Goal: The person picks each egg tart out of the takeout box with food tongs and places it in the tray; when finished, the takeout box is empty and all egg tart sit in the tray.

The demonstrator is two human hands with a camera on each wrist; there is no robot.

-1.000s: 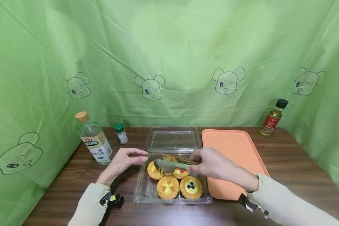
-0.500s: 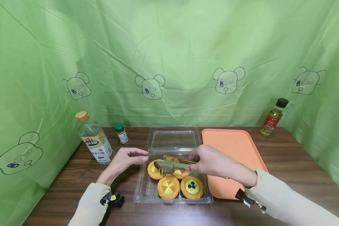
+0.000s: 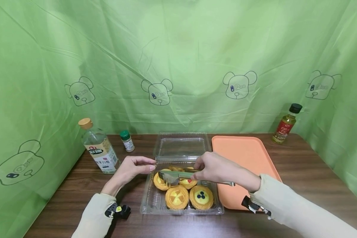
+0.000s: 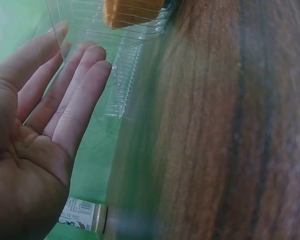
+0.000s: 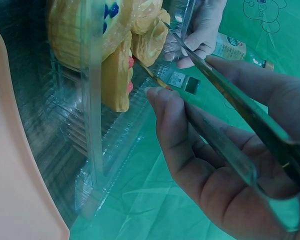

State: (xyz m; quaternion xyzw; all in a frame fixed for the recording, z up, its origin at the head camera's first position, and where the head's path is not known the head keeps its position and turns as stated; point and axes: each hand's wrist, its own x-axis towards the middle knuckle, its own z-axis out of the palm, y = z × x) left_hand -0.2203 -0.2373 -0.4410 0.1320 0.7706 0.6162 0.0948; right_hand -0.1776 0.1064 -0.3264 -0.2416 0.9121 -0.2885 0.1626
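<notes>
A clear plastic clamshell box (image 3: 181, 211) stands open with several tarts inside. My left hand (image 3: 134, 168) pinches the box's left rim between thumb and forefinger; the other fingers stay extended in the left wrist view. Metal tongs (image 3: 182, 175) are gripped in my right hand (image 3: 215, 169), their arms spread. The tong tips lie at the back-left tart (image 3: 159, 182), one arm in front of the other; exact contact is unclear. Partly behind the tongs sits a red-topped tart (image 3: 186, 183). In front are a yellow-and-orange tart (image 3: 177, 197) and a blueberry tart (image 3: 201, 197).
An orange tray (image 3: 244, 152) lies right of the box. A vinegar bottle (image 3: 102, 153) and a green-capped shaker (image 3: 127, 141) stand at the left, an oil bottle (image 3: 284, 127) at the far right. A green curtain (image 3: 184, 66) hangs around the dark wooden table (image 3: 122, 221).
My right hand and the tongs have shifted left, bringing the tong tips farther over the back-left tart. The left hand keeps its place at the box rim.
</notes>
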